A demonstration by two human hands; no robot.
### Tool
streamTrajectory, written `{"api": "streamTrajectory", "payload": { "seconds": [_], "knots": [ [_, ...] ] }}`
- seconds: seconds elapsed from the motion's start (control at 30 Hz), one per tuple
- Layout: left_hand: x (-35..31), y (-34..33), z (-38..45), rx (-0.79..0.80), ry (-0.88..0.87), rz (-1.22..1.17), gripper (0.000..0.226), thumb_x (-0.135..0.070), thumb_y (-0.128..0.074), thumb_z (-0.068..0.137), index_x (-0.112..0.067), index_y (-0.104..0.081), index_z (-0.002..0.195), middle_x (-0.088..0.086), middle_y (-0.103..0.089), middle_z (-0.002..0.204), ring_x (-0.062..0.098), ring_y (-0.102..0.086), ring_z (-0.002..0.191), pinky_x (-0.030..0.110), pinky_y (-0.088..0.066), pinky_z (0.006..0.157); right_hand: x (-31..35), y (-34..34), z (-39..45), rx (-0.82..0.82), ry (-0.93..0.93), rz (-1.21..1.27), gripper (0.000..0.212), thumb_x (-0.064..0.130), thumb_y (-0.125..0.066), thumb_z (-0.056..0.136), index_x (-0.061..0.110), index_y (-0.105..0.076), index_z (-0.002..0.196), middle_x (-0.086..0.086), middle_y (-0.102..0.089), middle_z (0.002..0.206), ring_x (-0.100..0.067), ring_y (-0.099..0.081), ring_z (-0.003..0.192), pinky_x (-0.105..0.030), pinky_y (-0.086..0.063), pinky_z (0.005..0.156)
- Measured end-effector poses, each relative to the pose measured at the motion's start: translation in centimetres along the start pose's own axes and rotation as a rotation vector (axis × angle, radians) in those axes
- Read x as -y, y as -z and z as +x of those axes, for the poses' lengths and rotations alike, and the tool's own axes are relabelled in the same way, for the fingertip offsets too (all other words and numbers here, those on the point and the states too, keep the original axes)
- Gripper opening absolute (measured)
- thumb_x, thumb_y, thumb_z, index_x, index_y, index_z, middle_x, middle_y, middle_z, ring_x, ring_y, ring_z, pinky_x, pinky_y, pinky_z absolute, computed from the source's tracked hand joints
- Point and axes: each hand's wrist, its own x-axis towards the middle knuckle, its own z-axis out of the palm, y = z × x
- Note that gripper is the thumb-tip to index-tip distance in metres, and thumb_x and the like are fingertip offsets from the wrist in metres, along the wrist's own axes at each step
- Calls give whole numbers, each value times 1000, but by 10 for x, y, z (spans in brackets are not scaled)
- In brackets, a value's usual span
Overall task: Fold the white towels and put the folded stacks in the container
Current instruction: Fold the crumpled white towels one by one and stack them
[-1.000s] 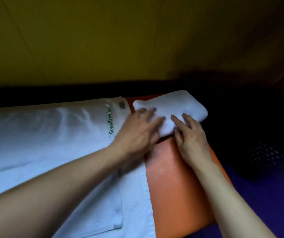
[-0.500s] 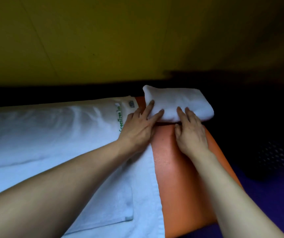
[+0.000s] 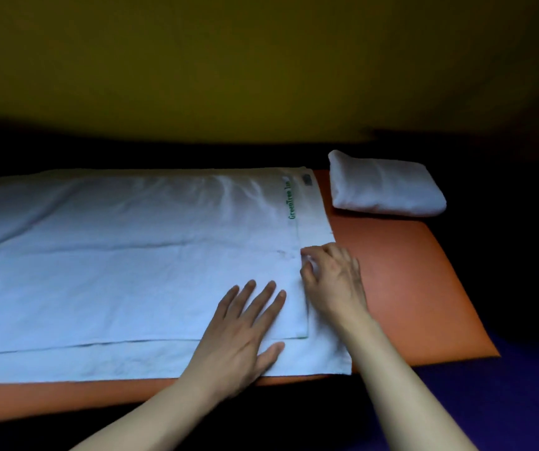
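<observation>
Towels, white: one large spread towel (image 3: 125,255) lies flat across the orange mat (image 3: 401,281), covering most of it from the left edge to just short of the mat's right part. A smaller top layer sits over the lower sheet, its near and right edges stepped back from those of the sheet beneath.

Right hand (image 3: 333,281): fingers curled down at the right edge of the top layer, tips pinching or catching the cloth there; the exact grip is partly hidden by the knuckles. Left hand (image 3: 245,330): fingers straight and spread, palm flat, pressing on the towel's near right corner, thumb out toward the right.

Green lettering (image 3: 289,200) runs along the far right end of the spread towel, with a small dark tag (image 3: 307,180) just beside it.

Folded towel (image 3: 385,187): compact bundle at the mat's far right corner, apart from both hands and from the spread towel.

Behind: yellow wall (image 3: 261,60). Surroundings right of the mat too dark to read.
</observation>
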Motion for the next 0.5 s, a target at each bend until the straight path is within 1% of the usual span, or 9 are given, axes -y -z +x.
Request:
{"api": "streamTrajectory", "payload": {
  "seconds": [0.1,0.13,0.17,0.23,0.27,0.33,0.4,0.47,0.5],
  "knots": [
    [4,-2,1,-111,13,20,52,-41,-44,96,-22,-53,143,2,-53,148,32,-54,131,46,-42,107,14,2,4,108,-73,-34,29,27,-56,92,20,-70,117,-7,-63,113,-32,-55,109,-41,-40,96],
    [5,-3,4,-146,19,18,47,-39,-48,95,-21,-59,138,1,-58,143,33,-58,126,45,-48,102,17,4,7,127,-95,-38,29,29,-55,93,21,-70,116,-7,-64,113,-32,-56,109,-40,-40,96],
    [5,-4,7,-172,26,15,43,-36,-55,94,-22,-63,133,1,-62,138,32,-62,121,44,-51,98,19,4,12,145,-124,-30,28,32,-55,93,21,-71,114,-7,-65,112,-32,-57,108,-39,-41,95],
    [6,-5,15,-190,45,19,38,-33,-69,87,-23,-68,124,-2,-67,130,30,-66,114,39,-53,91,22,5,23,191,-217,65,28,37,-56,93,19,-72,108,-6,-69,107,-30,-61,103,-36,-47,90],
    [6,-4,17,-203,52,19,34,-34,-69,87,-23,-71,119,-3,-69,126,28,-67,110,37,-52,88,25,6,30,216,-276,156,27,38,-58,93,18,-73,103,-5,-71,103,-28,-64,100,-35,-49,86],
    [9,-1,21,-247,67,-4,28,-38,-55,92,-24,-74,109,-6,-72,117,25,-68,103,35,-51,82,30,5,45,242,-378,349,24,37,-63,92,15,-73,88,-3,-73,90,-24,-67,93,-33,-50,81],
    [11,2,21,-267,78,-62,30,-38,-48,96,-25,-74,103,-7,-72,109,24,-67,94,35,-53,76,34,3,61,207,-433,444,24,33,-69,89,16,-68,72,-1,-70,75,-22,-67,82,-31,-49,75],
    [10,6,21,-277,80,-125,28,-37,-47,97,-26,-73,102,-7,-69,103,24,-62,84,37,-52,70,35,1,77,168,-472,499,27,31,-72,87,17,-64,65,1,-66,67,-20,-65,72,-28,-48,71],
    [8,7,21,-287,83,-160,28,-36,-46,98,-26,-72,103,-7,-67,101,23,-60,80,38,-51,68,35,1,85,164,-493,533,29,32,-73,86,15,-64,64,-1,-66,65,-18,-64,64,-26,-49,66]
  ]
}}
